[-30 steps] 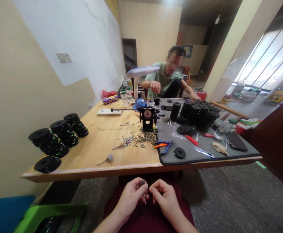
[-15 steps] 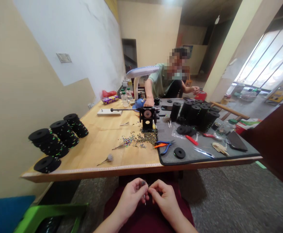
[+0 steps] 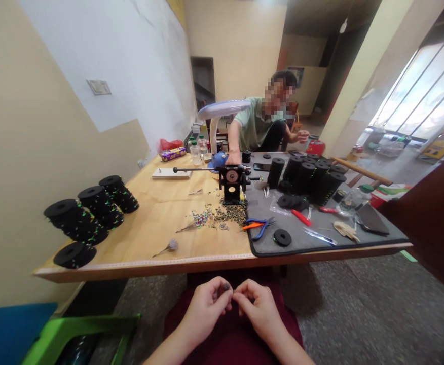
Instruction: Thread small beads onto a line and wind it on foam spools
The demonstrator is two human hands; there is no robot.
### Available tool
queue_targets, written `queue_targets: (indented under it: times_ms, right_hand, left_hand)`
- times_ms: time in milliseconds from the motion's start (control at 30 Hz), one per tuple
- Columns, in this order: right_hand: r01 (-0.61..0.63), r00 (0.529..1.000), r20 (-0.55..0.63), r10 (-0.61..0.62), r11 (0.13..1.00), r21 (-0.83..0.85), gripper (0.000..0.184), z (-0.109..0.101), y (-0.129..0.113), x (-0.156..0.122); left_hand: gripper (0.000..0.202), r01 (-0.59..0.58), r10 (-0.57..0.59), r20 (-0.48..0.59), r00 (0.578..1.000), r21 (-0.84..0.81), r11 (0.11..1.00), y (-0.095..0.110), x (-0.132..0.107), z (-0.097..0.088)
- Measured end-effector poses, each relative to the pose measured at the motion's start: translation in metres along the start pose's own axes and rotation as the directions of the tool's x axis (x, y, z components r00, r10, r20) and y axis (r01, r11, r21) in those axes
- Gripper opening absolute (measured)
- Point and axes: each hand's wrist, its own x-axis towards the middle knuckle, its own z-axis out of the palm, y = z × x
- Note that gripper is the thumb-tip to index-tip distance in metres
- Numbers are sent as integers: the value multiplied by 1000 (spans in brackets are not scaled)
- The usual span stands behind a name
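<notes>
Both my hands rest over my lap, below the front edge of the wooden table [image 3: 157,223]. My left hand [image 3: 207,306] pinches a small dark bead-like piece [image 3: 226,287] between thumb and fingers. My right hand [image 3: 258,306] is closed in a pinch right beside it, fingertips nearly touching the left hand's; what it holds is too small to name. On the table ahead lie a scatter of small beads [image 3: 224,215], a black hand-crank winder [image 3: 231,183] and blue-and-orange pliers [image 3: 258,225].
Black spools [image 3: 88,210] stand at the table's left, taller black spools [image 3: 311,177] on a grey mat [image 3: 321,238] at right. A desk lamp [image 3: 222,116] stands at the back. A person in a green shirt [image 3: 258,129] sits across, one hand on the table. A green crate [image 3: 77,337] is by my left.
My fingertips have drawn slightly closer together; the thin piece hanging between them no longer shows. The person across has leaned to the table and lifted the other hand.
</notes>
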Motion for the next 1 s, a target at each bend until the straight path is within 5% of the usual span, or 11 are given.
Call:
queue_targets:
  times_ms: [200,300,633,1000]
  right_hand:
    - [23,1000,14,-22,997,-72,9,-1,0,-1]
    - [64,998,23,-62,993,-102,18,-3,0,-2]
    - [98,993,75,-91,991,-95,15,-4,-2,-4]
    - [237,971,76,-225,890,-389,14,-9,3,-5]
  left_hand:
    - [18,-42,39,34,999,85,995,1,-2,-4]
    - [18,-39,33,71,997,89,995,1,-3,-5]
    - [20,83,-89,165,982,44,996,14,-1,-8]
    - [18,89,-96,176,980,49,995,14,-4,-10]
